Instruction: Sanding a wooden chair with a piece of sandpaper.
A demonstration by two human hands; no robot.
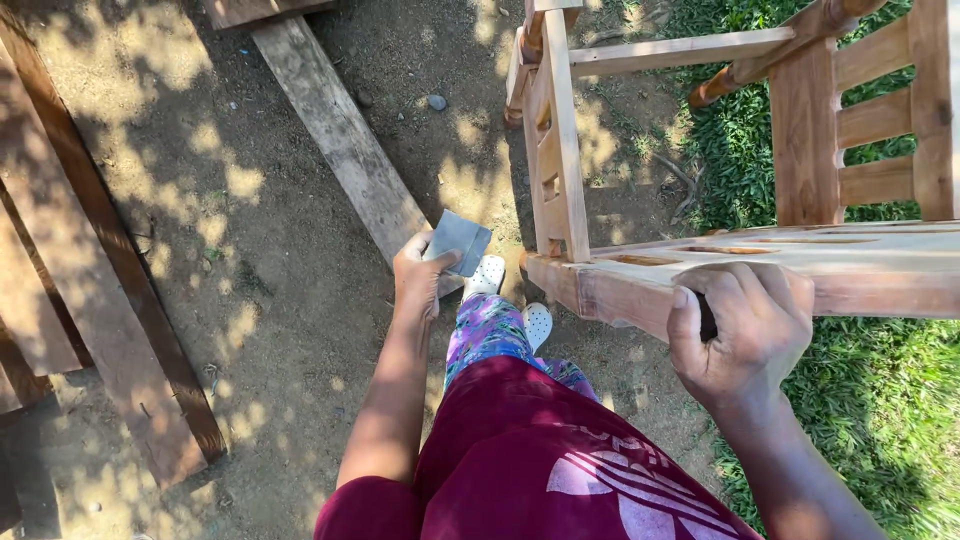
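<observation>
I'm looking straight down over a maroon shirt [560, 470] and patterned purple leggings [490, 335] to 2 white perforated clogs [487, 275] on bare, sun-dappled dirt [280, 290]. No containers anywhere in view, so on to the work itself.

My left hand [420, 278] hangs out over the ground with its fingers curled around a small grey square sheet of sandpaper [458, 242], thumb pressed on its face; the sheet tilts, 1 corner pointing up and to the right. My right hand [745, 330] is wrapped shut over the near rail of an unfinished pale wooden chair frame [860, 275], fingers folded over the top edge, thumb on the front face.

That rail's long axis runs left to right across the picture, its cut end pointing left and stopping just beside the clogs. A slatted side of the frame climbs away from that end, and a slatted panel stands over green grass [890, 400]. A long weathered plank [345, 140] lies diagonally on the dirt, its lower end behind the sandpaper. More rough boards [100, 300] lie stacked at the left.
</observation>
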